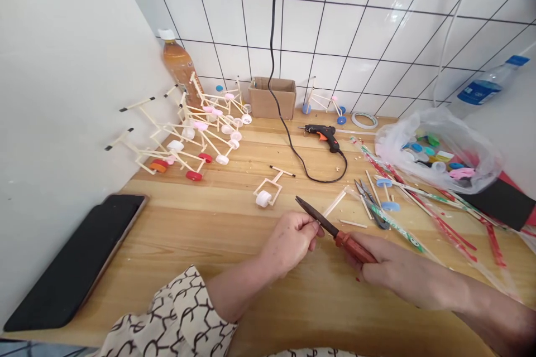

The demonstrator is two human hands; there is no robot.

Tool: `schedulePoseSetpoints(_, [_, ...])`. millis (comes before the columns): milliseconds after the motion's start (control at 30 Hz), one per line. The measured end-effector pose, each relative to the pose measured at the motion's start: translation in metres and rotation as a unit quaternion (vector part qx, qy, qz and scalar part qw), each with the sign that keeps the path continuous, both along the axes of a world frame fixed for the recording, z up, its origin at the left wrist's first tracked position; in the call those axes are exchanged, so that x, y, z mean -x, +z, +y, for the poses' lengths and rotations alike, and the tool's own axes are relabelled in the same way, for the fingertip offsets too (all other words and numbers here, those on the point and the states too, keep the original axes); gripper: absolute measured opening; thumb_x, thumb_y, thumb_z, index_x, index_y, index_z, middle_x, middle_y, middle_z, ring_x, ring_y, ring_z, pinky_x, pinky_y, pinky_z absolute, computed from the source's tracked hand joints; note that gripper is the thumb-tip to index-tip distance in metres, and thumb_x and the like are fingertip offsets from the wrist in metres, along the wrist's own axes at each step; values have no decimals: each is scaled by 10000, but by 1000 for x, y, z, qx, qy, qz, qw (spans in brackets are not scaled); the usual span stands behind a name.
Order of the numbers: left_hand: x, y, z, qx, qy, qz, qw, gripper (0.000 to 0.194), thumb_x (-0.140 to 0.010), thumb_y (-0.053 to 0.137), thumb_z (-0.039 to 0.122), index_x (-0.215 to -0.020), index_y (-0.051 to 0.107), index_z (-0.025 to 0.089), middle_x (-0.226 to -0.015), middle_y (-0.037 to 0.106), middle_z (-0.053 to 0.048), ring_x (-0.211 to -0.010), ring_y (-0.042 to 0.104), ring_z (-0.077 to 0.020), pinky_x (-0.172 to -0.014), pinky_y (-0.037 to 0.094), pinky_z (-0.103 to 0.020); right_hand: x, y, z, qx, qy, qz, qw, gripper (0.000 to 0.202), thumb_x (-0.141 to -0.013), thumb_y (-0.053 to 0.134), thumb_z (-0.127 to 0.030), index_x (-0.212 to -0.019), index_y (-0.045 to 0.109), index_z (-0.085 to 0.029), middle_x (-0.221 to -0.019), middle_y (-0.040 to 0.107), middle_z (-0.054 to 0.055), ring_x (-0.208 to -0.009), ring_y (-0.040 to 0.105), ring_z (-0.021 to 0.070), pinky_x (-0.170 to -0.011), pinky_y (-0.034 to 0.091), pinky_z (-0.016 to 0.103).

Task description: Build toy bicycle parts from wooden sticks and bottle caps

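My right hand is wrapped round the red handle of a dark-bladed tool, whose tip points up and left. Fingers and thumb of my left hand are pinched together beside the blade; what they hold is mostly hidden, perhaps the end of a thin stick. Just beyond the blade a pale stick slants up to the right, and a short stick lies near my right hand. A small stick frame with a white wheel rests on the wooden table beyond my left hand.
Stick models with coloured wheels crowd the back left by a bottle. A cardboard box and glue gun are at the back. Scissors, wrappers and a bag of caps lie right; a black phone lies left.
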State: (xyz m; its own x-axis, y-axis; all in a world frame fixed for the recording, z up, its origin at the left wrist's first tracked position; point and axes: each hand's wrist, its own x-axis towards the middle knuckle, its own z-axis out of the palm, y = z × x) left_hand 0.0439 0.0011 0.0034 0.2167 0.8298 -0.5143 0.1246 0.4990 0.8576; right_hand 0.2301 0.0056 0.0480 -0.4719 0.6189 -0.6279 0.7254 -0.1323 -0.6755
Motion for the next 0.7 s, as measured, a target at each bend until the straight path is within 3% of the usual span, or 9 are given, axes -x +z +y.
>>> schedulePoseSetpoints(167, [-1, 0, -1, 8, 12, -43, 999, 213, -832, 450, 218, -679, 577, 141, -462, 454, 59, -376, 278, -52, -419, 199, -204, -2, 2, 3, 33, -5, -16, 999, 189, -649, 465, -152, -828, 493, -206, -768, 510, -25, -722, 475, 152, -613, 377, 234])
schedulePoseSetpoints(400, [-1, 1, -3, 5, -3, -25, 1000, 219, -821, 462, 245, -675, 584, 138, -468, 463, 53, -414, 338, -66, -439, 223, -202, -4, 0, -3, -20, 9, -8, 1000, 256, -657, 451, -162, -890, 544, -208, -849, 573, 2, -805, 522, 192, -683, 418, 258])
schedulePoseSetpoints(700, [-2, -3, -1, 17, 7, -26, 1000, 225, -820, 453, 235, -642, 557, 145, -435, 445, 60, -375, 295, -56, -429, 206, -206, 3, -9, -2, -38, 26, -22, 999, 205, -615, 409, -99, -782, 454, -209, -750, 505, -31, -710, 464, 149, -629, 361, 250])
